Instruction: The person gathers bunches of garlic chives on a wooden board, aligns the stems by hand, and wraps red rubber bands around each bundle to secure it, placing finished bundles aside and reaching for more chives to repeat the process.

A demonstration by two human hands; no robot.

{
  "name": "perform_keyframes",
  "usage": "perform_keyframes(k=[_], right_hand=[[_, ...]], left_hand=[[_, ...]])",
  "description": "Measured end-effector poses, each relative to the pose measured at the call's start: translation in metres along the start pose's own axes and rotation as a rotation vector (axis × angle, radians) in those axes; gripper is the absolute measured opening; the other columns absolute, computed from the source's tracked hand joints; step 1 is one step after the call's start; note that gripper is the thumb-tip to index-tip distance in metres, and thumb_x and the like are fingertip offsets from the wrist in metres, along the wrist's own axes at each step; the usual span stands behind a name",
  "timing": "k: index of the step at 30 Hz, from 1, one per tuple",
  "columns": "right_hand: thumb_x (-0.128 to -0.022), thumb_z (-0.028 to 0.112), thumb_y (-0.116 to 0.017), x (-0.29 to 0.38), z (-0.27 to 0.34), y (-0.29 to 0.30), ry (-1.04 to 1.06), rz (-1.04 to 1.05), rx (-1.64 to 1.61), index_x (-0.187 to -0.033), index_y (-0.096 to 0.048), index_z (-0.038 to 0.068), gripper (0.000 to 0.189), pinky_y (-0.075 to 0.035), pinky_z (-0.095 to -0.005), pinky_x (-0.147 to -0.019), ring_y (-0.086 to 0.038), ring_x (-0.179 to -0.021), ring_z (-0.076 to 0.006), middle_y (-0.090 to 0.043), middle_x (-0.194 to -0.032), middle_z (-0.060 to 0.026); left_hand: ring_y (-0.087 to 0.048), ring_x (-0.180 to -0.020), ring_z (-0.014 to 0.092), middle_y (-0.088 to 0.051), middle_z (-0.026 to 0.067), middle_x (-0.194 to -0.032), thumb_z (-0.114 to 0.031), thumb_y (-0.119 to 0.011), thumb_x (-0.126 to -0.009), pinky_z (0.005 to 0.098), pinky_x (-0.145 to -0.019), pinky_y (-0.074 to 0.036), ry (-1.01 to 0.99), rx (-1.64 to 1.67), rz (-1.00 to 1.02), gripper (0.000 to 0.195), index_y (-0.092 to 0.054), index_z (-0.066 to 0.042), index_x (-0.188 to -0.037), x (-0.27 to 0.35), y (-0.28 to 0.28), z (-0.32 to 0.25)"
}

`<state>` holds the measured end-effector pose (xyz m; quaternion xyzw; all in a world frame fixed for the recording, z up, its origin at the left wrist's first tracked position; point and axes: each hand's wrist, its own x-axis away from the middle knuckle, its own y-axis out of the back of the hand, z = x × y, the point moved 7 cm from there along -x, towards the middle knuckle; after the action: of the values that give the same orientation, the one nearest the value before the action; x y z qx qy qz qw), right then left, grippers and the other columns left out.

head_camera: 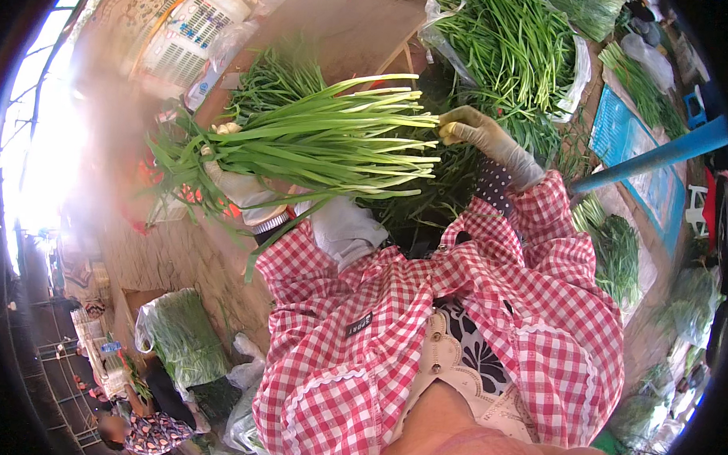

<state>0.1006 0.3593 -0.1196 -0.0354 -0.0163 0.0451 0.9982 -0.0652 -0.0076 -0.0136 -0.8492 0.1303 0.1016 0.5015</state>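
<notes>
My left hand (pixel 236 178), in a pale glove, is wrapped around a large bunch of green garlic chives (pixel 331 139) near its leafy end. The bunch lies sideways in the air, its pale stem ends pointing right. At those ends is my right hand (pixel 469 132), also gloved, with bent fingers and thumb close together at the tip of one stem; whether they pinch it I cannot tell. More loose green leaves (pixel 425 187) lie below the bunch, in front of my body.
An open plastic bag full of chives (pixel 508 52) stands at the upper right. A blue pole (pixel 655 153) slants in from the right above a blue crate (pixel 637 165). A white plastic basket (pixel 187 38) is upper left. Bagged greens (pixel 186 335) and another person (pixel 152 425) are lower left.
</notes>
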Motion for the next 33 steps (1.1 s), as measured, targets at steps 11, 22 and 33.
perform_keyframes(k=[11,22,33], right_hand=[[-0.096,0.028,-0.059,-0.018,-0.023,-0.027,-0.072,-0.161,-0.526,-0.118,-0.058,0.003,0.032,-0.042,-0.0334,-0.099,-0.058,-0.11,-0.0177,-0.064,-0.114,-0.0064],[-0.094,0.029,-0.063,-0.008,0.0,-0.029,-0.036,-0.3,-0.213,-0.089,-0.061,0.008,0.022,-0.038,-0.0231,-0.082,-0.048,-0.083,-0.0064,-0.056,-0.084,0.0051],[-0.089,0.016,-0.071,-0.004,0.003,-0.033,0.105,-0.208,-0.187,-0.108,-0.059,0.005,0.025,-0.047,-0.0271,-0.089,-0.057,-0.097,-0.0099,-0.062,-0.106,-0.0009]], left_hand=[[-0.055,-0.091,0.02,-0.058,0.0073,-0.095,-0.036,-0.047,-0.096,0.0392,-0.085,-0.048,-0.1,-0.162,-0.01,0.032,-0.055,-0.005,-0.1,0.016,-0.034,0.014],[-0.057,-0.092,0.019,-0.059,0.0084,-0.1,-0.036,-0.049,-0.096,0.0372,-0.083,-0.051,-0.108,-0.206,-0.015,0.036,-0.056,-0.003,-0.107,0.012,-0.009,0.016],[-0.061,-0.091,0.022,-0.062,0.0086,-0.101,-0.037,-0.047,-0.097,0.0375,-0.08,-0.053,-0.192,-0.339,-0.129,0.038,-0.058,-0.003,-0.11,0.017,0.007,0.011]])
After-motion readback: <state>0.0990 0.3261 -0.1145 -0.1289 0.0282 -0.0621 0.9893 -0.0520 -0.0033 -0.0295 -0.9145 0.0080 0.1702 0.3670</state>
